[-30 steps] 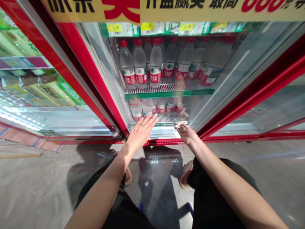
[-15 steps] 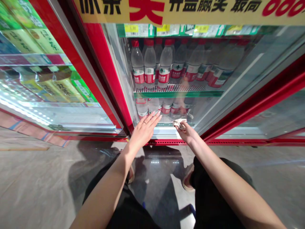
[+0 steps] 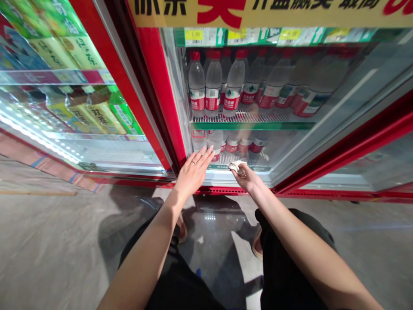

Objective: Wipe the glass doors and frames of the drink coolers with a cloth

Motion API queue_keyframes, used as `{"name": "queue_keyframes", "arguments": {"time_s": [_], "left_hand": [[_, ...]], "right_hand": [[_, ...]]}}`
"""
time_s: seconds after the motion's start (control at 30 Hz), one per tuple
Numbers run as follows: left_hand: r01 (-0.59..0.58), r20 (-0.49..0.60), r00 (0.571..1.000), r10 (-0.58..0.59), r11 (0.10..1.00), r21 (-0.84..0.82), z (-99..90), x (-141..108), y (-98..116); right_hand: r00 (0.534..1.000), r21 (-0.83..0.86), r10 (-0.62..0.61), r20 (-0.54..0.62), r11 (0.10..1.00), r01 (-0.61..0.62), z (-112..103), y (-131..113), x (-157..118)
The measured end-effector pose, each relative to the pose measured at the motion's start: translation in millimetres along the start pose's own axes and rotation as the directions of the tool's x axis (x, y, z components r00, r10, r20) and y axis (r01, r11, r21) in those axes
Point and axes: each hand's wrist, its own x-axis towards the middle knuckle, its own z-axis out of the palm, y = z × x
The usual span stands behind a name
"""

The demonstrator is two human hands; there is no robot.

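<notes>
While the white cloth [image 3: 236, 166] is pinched by the right grip [image 3: 248, 178] and the left grip [image 3: 191, 175] is open, the glass [image 3: 275, 150] could be smudged by bare fingertips [image 3: 211, 149].

Gap between hands [image 3: 192, 174], glass door [image 3: 285, 146] before bottles [image 3: 231, 94]

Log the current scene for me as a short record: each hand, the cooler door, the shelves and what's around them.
Left hand: fingers extended at the glass door, holding nothing visible
Right hand: grips a crumpled pale cloth at the glass door; cloth or tissue, cannot tell
Door: appears closed
Upper shelf: red-capped bottles with red-and-white labels
Lower shelf: more bottles, partly behind the left hand
Above: yellow banner
Left side: another cooler with packaged drinks
</notes>
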Motion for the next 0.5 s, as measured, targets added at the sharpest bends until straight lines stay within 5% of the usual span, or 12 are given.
{"name": "queue_keyframes", "arguments": {"time_s": [0.13,0.37,0.5], "left_hand": [[0.029,-0.003,1.0,-0.029,1.0,-0.005,-3.4,-4,-6],[0.047,-0.017,0.999,-0.047,0.999,-0.019,0.3,-12,-11],[0.055,0.011,0.998,-0.055,0.998,0.005,1.7,-18,-18]], "right_hand": [[1.0,-0.01,-0.019,-0.002,1.0,0.019,-5,-6,0],[0.997,-0.063,0.062,0.053,0.996,-0.058,2,23,-5],[0.991,-0.043,0.095,0.089,0.995,-0.092,10,10,-8]]}}
